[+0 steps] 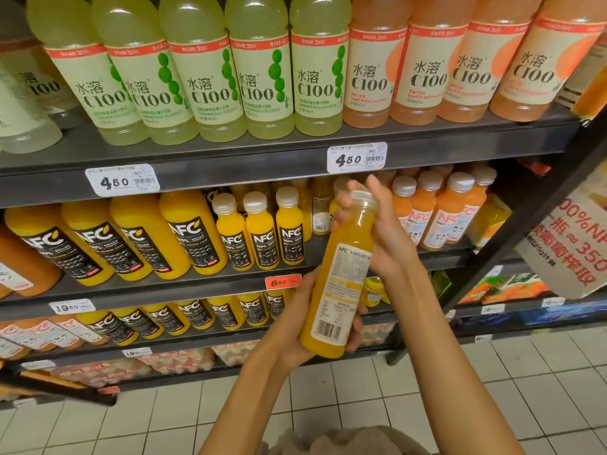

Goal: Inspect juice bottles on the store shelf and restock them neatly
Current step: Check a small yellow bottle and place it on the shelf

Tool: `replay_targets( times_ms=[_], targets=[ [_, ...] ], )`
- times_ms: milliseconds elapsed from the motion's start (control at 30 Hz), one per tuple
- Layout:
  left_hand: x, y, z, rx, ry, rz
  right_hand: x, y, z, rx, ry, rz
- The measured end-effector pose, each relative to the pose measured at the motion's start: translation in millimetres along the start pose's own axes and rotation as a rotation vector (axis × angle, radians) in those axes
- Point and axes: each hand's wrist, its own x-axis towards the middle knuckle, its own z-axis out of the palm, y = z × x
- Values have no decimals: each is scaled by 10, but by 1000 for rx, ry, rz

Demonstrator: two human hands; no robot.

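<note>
I hold a small orange juice bottle (341,277) tilted in front of the middle shelf (164,287), its white back label and barcode facing me. My left hand (295,326) grips the bottle's base from below. Around the neck and pale cap, my right hand (381,231) curls its fingers. Behind it, three small NFC orange juice bottles (259,231) stand upright in a row, with a gap to their right where a further bottle stands deeper in.
Large NFC orange bottles (131,238) fill the left of the middle shelf; paler orange NFC bottles (440,211) stand at the right. C100 green and pink bottles (262,67) line the top shelf. A dark diagonal frame post (525,231) and a hanging sign (571,244) are at the right. White tiled floor below.
</note>
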Motion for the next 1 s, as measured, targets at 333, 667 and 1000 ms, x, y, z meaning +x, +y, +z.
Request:
replay_targets(
  times_ms=[333,667,1000],
  targets=[
    [74,49,23,299,257,254,-23,-84,64,-467,217,-64],
    [11,68,61,318,171,198,12,-74,57,-421,176,-140],
    [-58,65,240,-217,-115,-5,97,-4,-115,-192,355,164]
  ],
)
